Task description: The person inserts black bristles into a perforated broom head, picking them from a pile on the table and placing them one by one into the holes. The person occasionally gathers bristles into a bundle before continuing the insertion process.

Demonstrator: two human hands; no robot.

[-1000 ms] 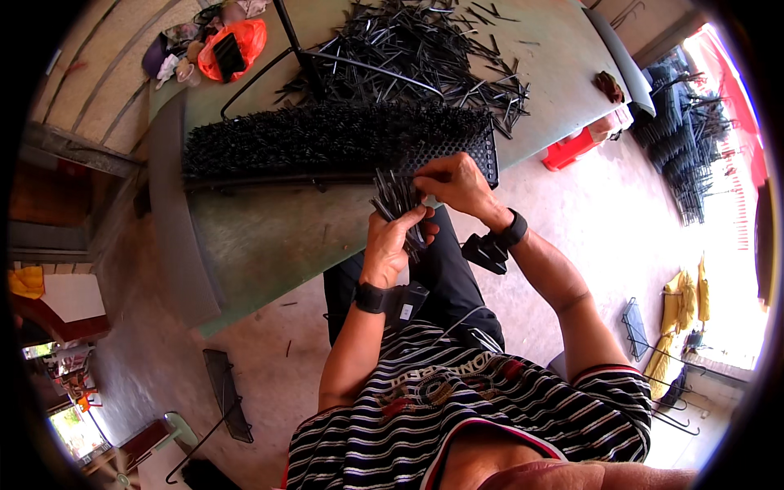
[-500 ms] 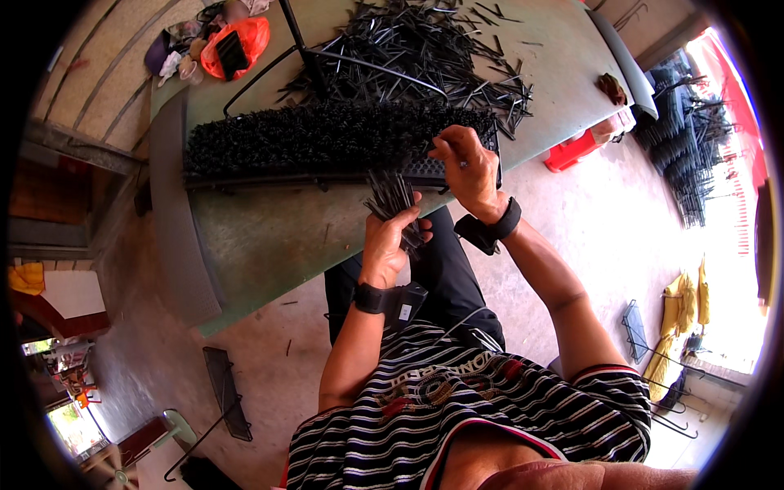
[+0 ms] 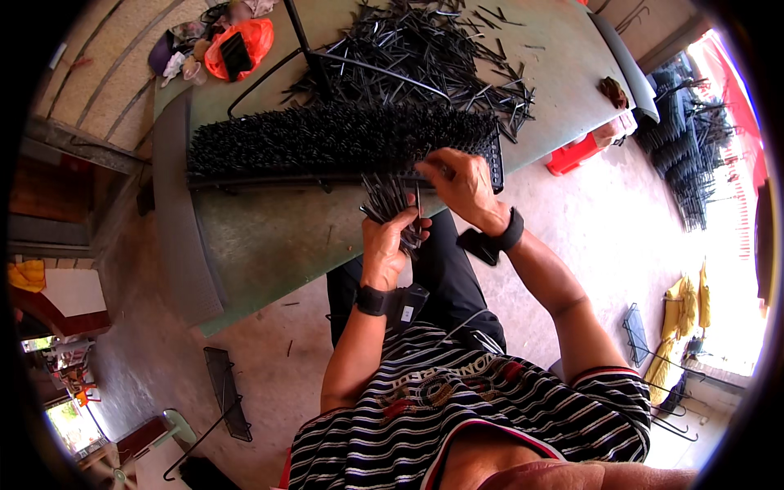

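A bundle of thin black strips [image 3: 382, 196] fans upward out of my left hand [image 3: 387, 245], whose fingers are wrapped round its lower end. Just above and to the right, my right hand [image 3: 467, 186] is closed, fingertips pinched beside the strip ends; whatever they grip is too small to make out. Both hands are at the near edge of a long black frame [image 3: 310, 181] densely filled with upright black bristle-like pieces [image 3: 327, 139]. My right hand partly covers the frame's right end, where a bare perforated strip [image 3: 495, 167] shows.
A large heap of loose black strips [image 3: 400, 61] lies behind the frame on the green table [image 3: 269, 237]. A thin black metal stand [image 3: 304, 49] rises there. An orange-red bag [image 3: 260, 41] with a dark phone-like slab sits far left. A red stool [image 3: 567, 155] stands right of the table.
My right hand has moved left and slightly down, from over the frame's right end toward the bundle. My left hand stays nearly in place, still holding the strips.
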